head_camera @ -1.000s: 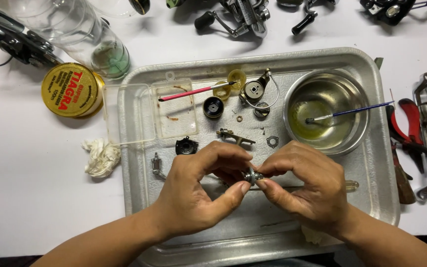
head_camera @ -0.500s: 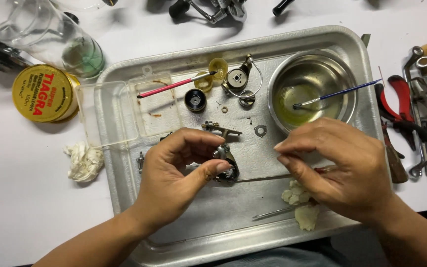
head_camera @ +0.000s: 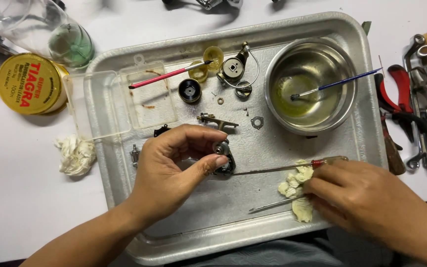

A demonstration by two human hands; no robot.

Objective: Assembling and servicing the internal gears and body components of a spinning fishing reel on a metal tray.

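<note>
L hand (head_camera: pixel 174 170) half-hides small part (head_camera: pixel 223 157), R hand (head_camera: pixel 366 198) cropped

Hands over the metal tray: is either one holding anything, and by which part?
The left hand pinches a small dark metal mechanical part by its top edge, thumb and forefinger. The right hand rests on crumpled tissue; its grip cannot be told.

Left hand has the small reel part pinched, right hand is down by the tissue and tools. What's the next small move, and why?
Probably close the right hand on the thin screwdriver at its fingertips. The left hand holds the small metal part pinched over the tray, while the right rests empty on the crumpled tissue.
</note>
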